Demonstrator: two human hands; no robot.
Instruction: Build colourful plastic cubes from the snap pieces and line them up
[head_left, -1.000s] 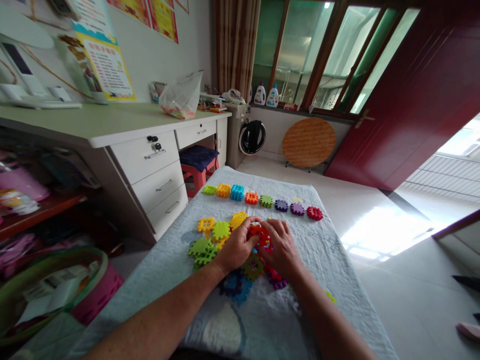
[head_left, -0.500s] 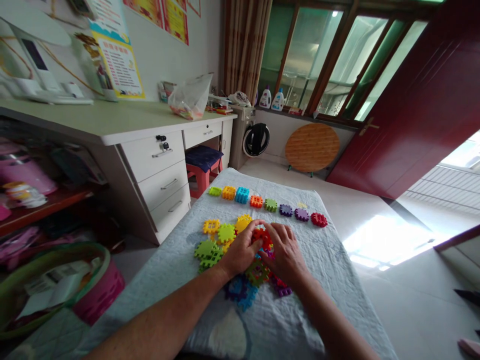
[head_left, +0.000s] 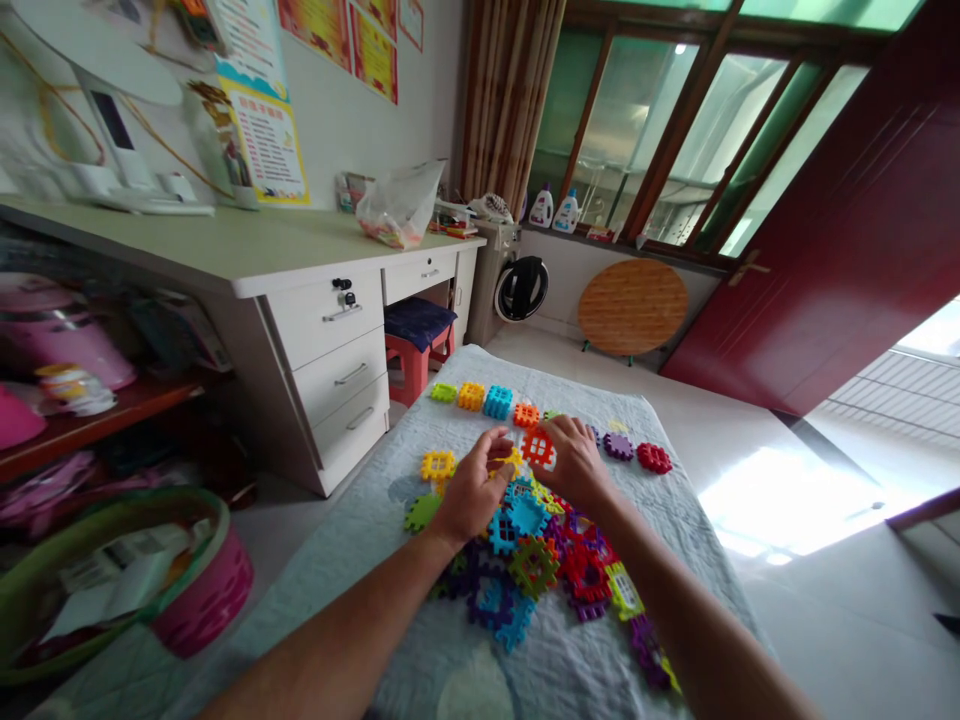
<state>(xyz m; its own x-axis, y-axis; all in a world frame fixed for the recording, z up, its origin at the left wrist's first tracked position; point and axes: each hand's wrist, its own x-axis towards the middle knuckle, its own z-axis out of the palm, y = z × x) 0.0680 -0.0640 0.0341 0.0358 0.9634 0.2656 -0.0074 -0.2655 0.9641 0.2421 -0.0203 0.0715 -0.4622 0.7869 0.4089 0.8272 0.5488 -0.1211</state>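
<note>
My right hand (head_left: 579,462) grips an orange-red window-patterned interlocking block (head_left: 538,448) by its right side, just above the pile. To its left, my left hand (head_left: 474,490) has curled fingers and thumb on a yellow toothed block (head_left: 510,463), partly hidden by the fingers. Below both hands lies a heap of loose toothed pieces, among them a light-blue block (head_left: 529,513), an olive-green block (head_left: 534,567) and a red block (head_left: 586,573). Left of the heap are a yellow square frame (head_left: 438,465) and a green block (head_left: 422,512), partly behind my left hand.
A row of assembled blocks crosses the far side of the cloth-covered table (head_left: 360,610), from a lime block (head_left: 443,393) to a red block (head_left: 655,458); my right hand hides part of it. A white desk (head_left: 300,245) and a pink basket (head_left: 217,590) stand at left.
The hands have moved apart slightly, and the right now holds an orange-red window block. The red piece between them earlier is no longer there. More of the pile shows; the view has shifted.
</note>
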